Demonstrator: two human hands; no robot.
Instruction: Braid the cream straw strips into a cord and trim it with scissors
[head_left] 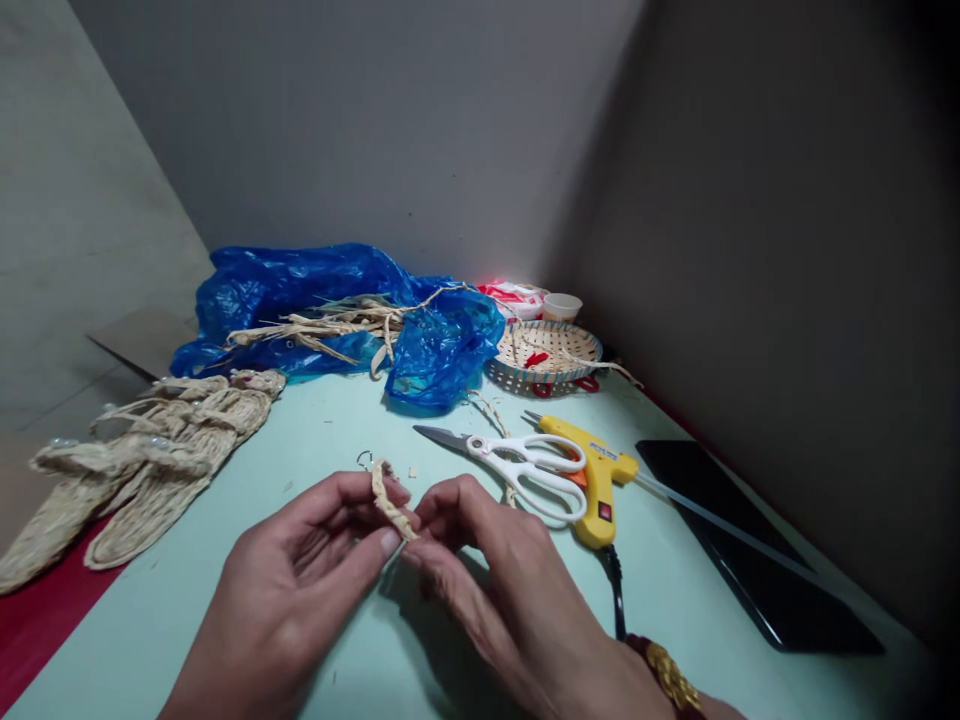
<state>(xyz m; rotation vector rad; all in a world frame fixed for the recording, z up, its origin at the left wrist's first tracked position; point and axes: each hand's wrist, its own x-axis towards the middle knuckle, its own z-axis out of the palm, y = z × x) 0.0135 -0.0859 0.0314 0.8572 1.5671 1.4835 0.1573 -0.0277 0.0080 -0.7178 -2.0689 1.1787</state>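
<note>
A short, curved piece of braided straw cord (386,505) is held up above the table between both hands. My left hand (300,570) is closed on it, with thumb and fingers pinching its lower part. From the other side, my right hand (487,570) pinches the lower end of the same piece, and the fingertips of the two hands nearly meet there. Just beyond my right hand lie white-handled scissors (525,462), with their blades pointing left. A yellow glue gun (596,480) rests against the scissors' handles, a clear glue stick (712,515) sticking out of its back.
Woven straw sandals (187,440) lie at the left edge. Behind are a blue plastic bag (442,350) with dry straw strands (322,325), a round woven basket (551,345) and a small cup (562,306). A black tablet-like slab (750,550) lies right, near the wall.
</note>
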